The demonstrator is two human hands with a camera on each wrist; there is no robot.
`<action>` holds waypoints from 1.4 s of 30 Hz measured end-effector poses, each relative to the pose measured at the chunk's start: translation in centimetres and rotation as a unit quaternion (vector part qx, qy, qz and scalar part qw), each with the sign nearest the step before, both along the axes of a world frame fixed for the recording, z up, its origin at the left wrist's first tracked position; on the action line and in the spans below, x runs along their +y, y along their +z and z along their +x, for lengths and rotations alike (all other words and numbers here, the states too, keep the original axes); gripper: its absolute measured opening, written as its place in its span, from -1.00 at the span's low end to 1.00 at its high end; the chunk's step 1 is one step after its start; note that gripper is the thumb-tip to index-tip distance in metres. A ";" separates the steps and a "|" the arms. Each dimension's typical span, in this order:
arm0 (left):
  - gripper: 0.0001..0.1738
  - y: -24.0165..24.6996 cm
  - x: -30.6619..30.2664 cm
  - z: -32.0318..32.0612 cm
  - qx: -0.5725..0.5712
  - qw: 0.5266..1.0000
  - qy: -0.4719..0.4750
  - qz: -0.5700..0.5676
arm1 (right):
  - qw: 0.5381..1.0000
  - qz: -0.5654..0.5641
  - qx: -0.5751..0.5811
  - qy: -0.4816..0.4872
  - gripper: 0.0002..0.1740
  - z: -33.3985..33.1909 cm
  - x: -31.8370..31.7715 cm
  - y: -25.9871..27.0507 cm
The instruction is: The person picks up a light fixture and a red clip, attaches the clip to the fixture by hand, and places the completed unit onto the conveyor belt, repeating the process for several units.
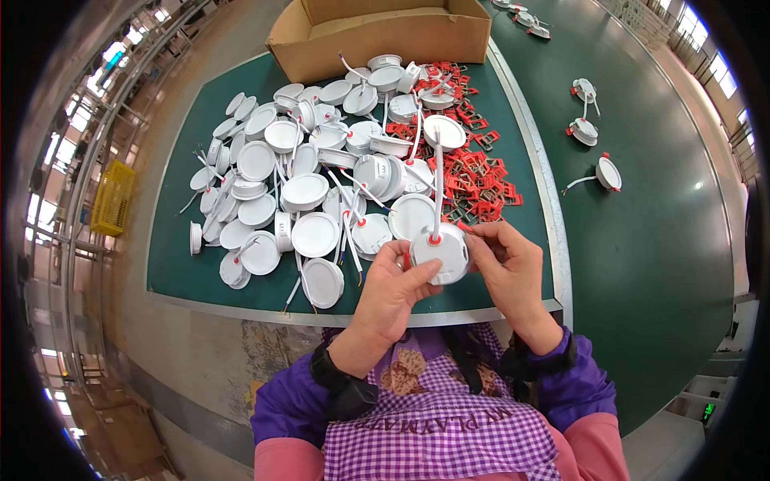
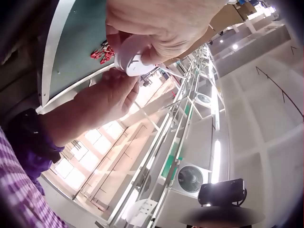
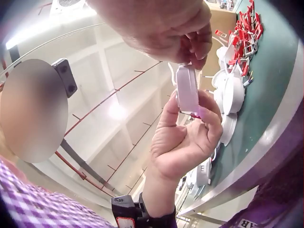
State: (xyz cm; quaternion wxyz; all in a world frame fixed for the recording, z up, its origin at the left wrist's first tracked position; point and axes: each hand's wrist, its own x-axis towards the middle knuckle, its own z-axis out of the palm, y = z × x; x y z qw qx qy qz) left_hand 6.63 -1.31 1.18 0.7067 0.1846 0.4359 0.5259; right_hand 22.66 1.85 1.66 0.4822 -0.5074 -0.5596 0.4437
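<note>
A round white downlight (image 1: 443, 255), its white cable standing up from a red grommet, is held over the table's near edge. My left hand (image 1: 393, 289) grips it by the left rim, thumb pressing on its back. A red spring clip sits at that left side, partly under the fingers. At the opposite rim, my right hand (image 1: 509, 268) pinches a red clip (image 1: 464, 228), mostly hidden by the fingertips. The right wrist view has the downlight (image 3: 187, 89) edge-on, with the left hand (image 3: 185, 147) below and the right hand (image 3: 161, 28) above.
Many white downlights (image 1: 305, 191) with loose cables cover the green table (image 1: 180, 264). A heap of red spring clips (image 1: 477, 184) lies to their right. At the back stands a cardboard box (image 1: 377, 40). Several downlights with red clips (image 1: 608, 173) lie on the green belt at right.
</note>
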 end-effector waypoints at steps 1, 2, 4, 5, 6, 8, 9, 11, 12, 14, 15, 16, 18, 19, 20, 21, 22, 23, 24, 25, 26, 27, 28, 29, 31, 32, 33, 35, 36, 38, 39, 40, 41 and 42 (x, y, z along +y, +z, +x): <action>-0.50 0.0 0.0 0.0 0.022 0.999 -0.031 -0.009 | 0.999 0.028 -0.029 0.011 -0.87 0.1 0.1 0.0; -0.50 0.1 0.0 0.0 0.022 0.999 -0.031 -0.008 | 0.999 0.028 -0.029 0.011 -0.87 0.3 0.2 0.0; -0.52 0.3 0.2 0.2 0.007 0.999 -0.040 0.033 | 0.991 0.097 -0.087 -0.013 -0.85 0.5 0.3 0.1; -0.52 0.3 0.2 0.3 0.006 0.999 -0.038 0.033 | 0.991 0.097 -0.087 -0.011 -0.85 0.5 0.1 0.4; -0.54 0.2 0.3 0.4 0.029 0.997 -0.013 0.065 | 0.981 0.139 -0.138 -0.007 -0.84 0.5 -0.3 1.0; -0.56 0.0 0.3 0.6 0.053 0.994 0.011 0.097 | 0.965 0.180 -0.189 -0.004 -0.83 0.3 -0.8 1.2; -0.56 0.0 0.3 0.7 0.068 0.990 0.024 0.122 | 0.960 0.203 -0.192 -0.009 -0.83 0.2 -1.0 1.2; -0.56 0.0 0.3 0.8 0.084 0.985 0.039 0.146 | 0.954 0.227 -0.195 -0.013 -0.83 0.1 -1.0 1.3; -0.57 0.0 0.3 0.9 0.091 0.980 0.053 0.167 | 0.958 0.217 -0.184 -0.024 -0.83 0.3 -0.9 1.4; -0.57 0.0 0.2 1.0 0.098 0.975 0.068 0.187 | 0.962 0.206 -0.173 -0.035 -0.83 0.5 -0.8 1.4; -0.58 -0.1 0.1 1.1 0.112 0.970 0.070 0.203 | 0.961 0.206 -0.180 -0.028 -0.83 0.6 -0.7 1.4; -0.58 -0.1 0.1 1.2 0.125 0.965 0.071 0.218 | 0.960 0.206 -0.186 -0.023 -0.83 0.6 -0.6 1.5; -0.58 -0.4 0.2 1.3 0.127 0.963 0.070 0.229 | 0.968 0.178 -0.176 -0.009 -0.84 0.4 -1.0 1.4; -0.58 -0.5 0.2 1.4 0.130 0.960 0.071 0.239 | 0.975 0.150 -0.165 0.006 -0.84 0.1 -1.1 1.4; -0.58 -0.5 0.2 1.4 0.130 0.960 0.072 0.239 | 0.978 0.155 -0.142 -0.008 -0.86 -0.2 -1.1 1.4; -0.58 -0.6 0.2 1.4 0.132 0.957 0.066 0.249 | 0.978 0.155 -0.142 -0.008 -0.86 -0.2 -1.0 1.3; -0.58 -0.6 0.2 1.4 0.135 0.955 0.060 0.258 | 0.980 0.147 -0.134 -0.006 -0.86 -0.2 -1.1 1.2; -0.58 -0.7 0.2 1.4 0.134 0.955 0.060 0.257 | 0.982 0.139 -0.127 -0.004 -0.87 -0.2 -1.1 1.2; -0.58 -0.7 0.2 1.5 0.131 0.955 0.056 0.259 | 0.982 0.139 -0.127 -0.005 -0.87 -0.2 -1.1 1.1; -0.57 -0.7 0.2 1.5 0.128 0.955 0.052 0.262 | 0.985 0.131 -0.114 -0.007 -0.87 -0.2 -1.1 1.0; -0.57 -0.8 0.3 1.4 0.128 0.955 0.051 0.261 | 0.987 0.123 -0.101 -0.008 -0.88 -0.3 -1.2 1.0; -0.57 -0.9 0.3 1.4 0.127 0.954 0.048 0.267 | 0.987 0.123 -0.101 -0.009 -0.88 -0.4 -1.2 1.0; -0.56 -1.0 0.4 1.3 0.126 0.953 0.044 0.273 | 0.987 0.122 -0.102 -0.013 -0.88 -0.5 -1.3 1.0; -0.56 -1.0 0.3 1.2 0.125 0.953 0.044 0.273 | 0.987 0.121 -0.102 -0.017 -0.88 -0.5 -1.3 1.0; -0.57 -0.8 0.3 1.1 0.164 0.945 0.019 0.282 | 0.992 0.101 -0.078 -0.013 -0.88 -0.4 -1.3 0.9; -0.57 -0.8 0.2 1.1 0.163 0.946 0.019 0.280 | 0.995 0.082 -0.053 -0.009 -0.89 -0.4 -1.3 0.8; -0.58 -0.7 0.0 1.1 0.146 0.952 0.012 0.269 | 0.995 0.080 -0.053 -0.009 -0.89 -0.2 -1.2 0.8; -0.58 -0.7 -0.2 1.1 0.130 0.957 0.007 0.260 | 0.996 0.068 -0.060 0.014 -0.91 0.5 -0.8 0.9; -0.59 -0.8 -0.3 1.0 0.121 0.959 -0.009 0.257 | 0.998 0.036 -0.028 0.034 -0.85 1.0 -1.1 0.3; -0.59 -0.7 -0.6 1.0 0.118 0.957 -0.036 0.261 | 0.998 -0.009 0.045 0.043 -0.78 1.5 -1.6 0.4; -0.59 -0.7 -0.7 1.1 0.120 0.957 -0.033 0.261 | 0.990 -0.056 0.116 0.048 -0.71 1.8 -1.8 0.6; -0.59 -0.7 -0.8 1.1 0.111 0.957 -0.056 0.263 | 0.988 -0.096 0.099 0.071 -0.58 2.6 -1.8 1.0; -0.59 -0.7 -0.8 1.2 0.101 0.956 -0.078 0.266 | 0.988 -0.094 0.099 0.074 -0.58 3.1 -1.8 1.3; -0.58 -0.5 -0.7 1.3 0.091 0.957 -0.083 0.261 | 0.981 -0.131 0.111 0.089 -0.59 3.4 -1.7 1.6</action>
